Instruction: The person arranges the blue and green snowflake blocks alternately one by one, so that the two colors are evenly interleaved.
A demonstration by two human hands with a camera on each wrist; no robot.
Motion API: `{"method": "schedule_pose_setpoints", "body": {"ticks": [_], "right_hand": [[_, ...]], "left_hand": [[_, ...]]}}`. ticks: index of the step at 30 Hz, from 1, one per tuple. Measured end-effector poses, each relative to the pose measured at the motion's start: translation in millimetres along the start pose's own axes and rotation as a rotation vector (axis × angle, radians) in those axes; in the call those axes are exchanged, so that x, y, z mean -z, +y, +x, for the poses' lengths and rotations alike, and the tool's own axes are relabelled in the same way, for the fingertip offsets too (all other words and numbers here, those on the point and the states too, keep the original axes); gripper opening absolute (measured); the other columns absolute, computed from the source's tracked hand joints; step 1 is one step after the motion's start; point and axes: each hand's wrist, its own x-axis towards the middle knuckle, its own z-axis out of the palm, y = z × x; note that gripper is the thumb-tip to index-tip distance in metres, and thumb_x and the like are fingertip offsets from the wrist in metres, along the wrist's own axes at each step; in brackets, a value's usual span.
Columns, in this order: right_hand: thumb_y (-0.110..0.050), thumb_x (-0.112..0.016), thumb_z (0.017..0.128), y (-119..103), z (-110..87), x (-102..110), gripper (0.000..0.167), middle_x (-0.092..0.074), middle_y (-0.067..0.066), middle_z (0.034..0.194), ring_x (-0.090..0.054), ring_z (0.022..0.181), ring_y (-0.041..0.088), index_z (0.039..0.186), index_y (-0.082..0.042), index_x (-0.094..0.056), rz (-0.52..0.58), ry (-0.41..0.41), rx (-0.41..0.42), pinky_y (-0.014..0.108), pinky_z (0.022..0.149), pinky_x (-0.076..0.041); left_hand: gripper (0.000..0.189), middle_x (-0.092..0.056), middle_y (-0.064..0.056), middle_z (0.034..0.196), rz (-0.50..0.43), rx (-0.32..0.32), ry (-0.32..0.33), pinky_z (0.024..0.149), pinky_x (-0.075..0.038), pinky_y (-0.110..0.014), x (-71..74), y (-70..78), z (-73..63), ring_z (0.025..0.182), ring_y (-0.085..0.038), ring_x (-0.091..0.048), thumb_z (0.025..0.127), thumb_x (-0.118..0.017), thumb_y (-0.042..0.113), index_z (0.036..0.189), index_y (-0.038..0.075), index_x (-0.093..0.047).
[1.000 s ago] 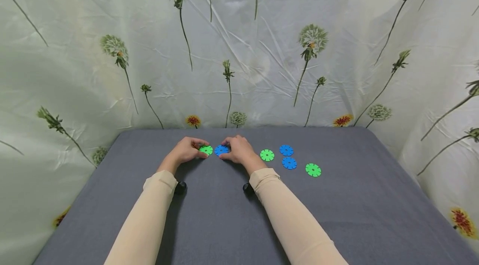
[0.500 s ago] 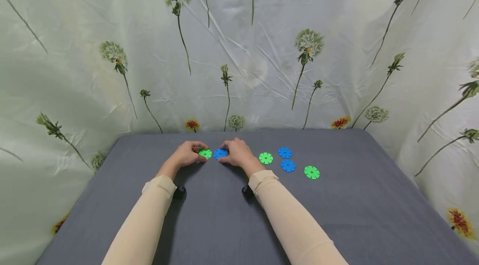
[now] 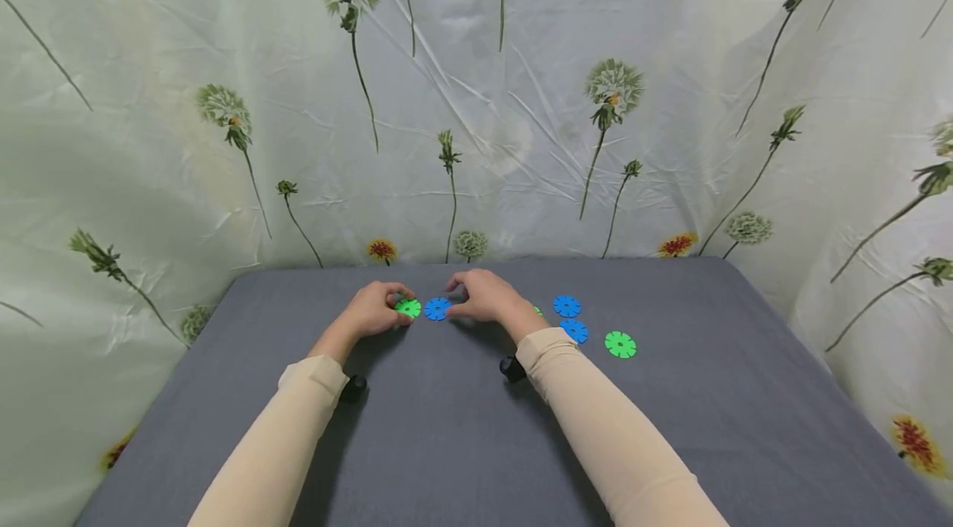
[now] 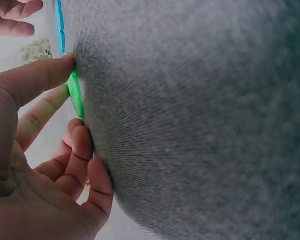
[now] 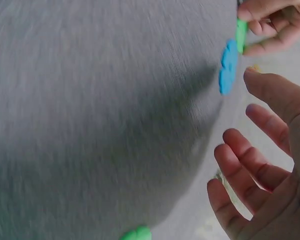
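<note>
My left hand (image 3: 371, 309) holds a flat green notched disc (image 3: 408, 309) by its edge between thumb and fingers on the grey cloth. The left wrist view shows the thumb tip and a finger at this disc's rim (image 4: 76, 95), the other fingers curled near the cloth. Just right of it lies a blue notched disc (image 3: 437, 309) with a small centre hole. My right hand (image 3: 487, 297) hovers beside the blue disc, thumb and fingers apart. In the right wrist view nothing is between those fingers, and the blue disc (image 5: 228, 67) lies beyond the thumb tip.
Right of my right hand lie two blue discs (image 3: 567, 306) close together and a green disc (image 3: 621, 344). Another green disc (image 3: 538, 310) is mostly hidden behind my right wrist. A curtain (image 3: 521, 113) with dandelion print hangs behind the table's far edge.
My right hand has let go of the blue disc and drawn back to the right, its fingers spreading. My left hand keeps its place on the green disc. The head view has tilted slightly.
</note>
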Motion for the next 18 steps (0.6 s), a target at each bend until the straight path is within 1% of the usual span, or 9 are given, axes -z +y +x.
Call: {"method": "schedule_pose_setpoints", "body": {"ticks": [5, 8, 10, 13, 16, 18], "right_hand": [[-0.029, -0.076, 0.102, 13, -8.7, 17, 0.042, -0.069, 0.014, 0.139, -0.065, 0.132, 0.030, 0.140, -0.012, -0.070, 0.070, -0.030, 0.023, 0.048, 0.108, -0.055], [-0.028, -0.075, 0.103, 21, -15.7, 27, 0.043, -0.068, 0.017, 0.141, -0.064, 0.133, 0.031, 0.141, -0.010, -0.069, 0.085, -0.054, 0.029, 0.048, 0.107, -0.055], [-0.028, -0.075, 0.103, 27, -20.9, 34, 0.043, -0.067, 0.018, 0.142, -0.064, 0.133, 0.032, 0.141, -0.010, -0.069, 0.091, -0.068, 0.030, 0.047, 0.106, -0.055], [-0.027, -0.076, 0.103, 37, -28.6, 41, 0.043, -0.067, 0.019, 0.141, -0.064, 0.132, 0.032, 0.141, -0.009, -0.069, 0.094, -0.084, 0.023, 0.047, 0.105, -0.056], [-0.025, -0.077, 0.102, 45, -36.3, 47, 0.042, -0.067, 0.020, 0.140, -0.063, 0.132, 0.033, 0.140, -0.008, -0.068, 0.078, -0.097, 0.002, 0.048, 0.105, -0.056], [-0.024, -0.078, 0.101, 50, -40.9, 50, 0.043, -0.067, 0.020, 0.140, -0.063, 0.132, 0.034, 0.140, -0.008, -0.068, 0.058, -0.108, -0.014, 0.049, 0.105, -0.056]], "left_hand": [[0.053, -0.060, -0.009, 0.092, 0.032, -0.019, -0.008, 0.074, -0.041, -0.034, 0.6, 1.9, 1.5, 0.082, -0.023, -0.051, 0.089, -0.087, 0.022, 0.137, 0.008, -0.071], [0.060, -0.059, -0.011, 0.097, 0.046, -0.043, -0.007, 0.077, -0.041, -0.038, 1.3, 5.2, 2.7, 0.086, -0.024, -0.051, 0.089, -0.088, 0.024, 0.143, 0.008, -0.066], [0.060, -0.060, -0.013, 0.104, 0.048, -0.064, -0.002, 0.080, -0.045, -0.041, 1.2, 7.2, 3.3, 0.091, -0.025, -0.054, 0.089, -0.087, 0.025, 0.143, 0.008, -0.067], [0.057, -0.063, -0.016, 0.114, 0.044, -0.100, 0.009, 0.088, -0.051, -0.048, 0.4, 10.1, 4.6, 0.099, -0.027, -0.058, 0.090, -0.088, 0.025, 0.140, 0.008, -0.069], [0.053, -0.065, -0.017, 0.121, 0.049, -0.121, 0.023, 0.097, -0.053, -0.053, -0.3, 13.9, 6.0, 0.106, -0.031, -0.062, 0.089, -0.088, 0.025, 0.136, 0.008, -0.072], [0.051, -0.066, -0.018, 0.123, 0.055, -0.119, 0.023, 0.099, -0.054, -0.055, -0.4, 16.8, 6.9, 0.111, -0.033, -0.064, 0.089, -0.089, 0.026, 0.135, 0.009, -0.074]]}}
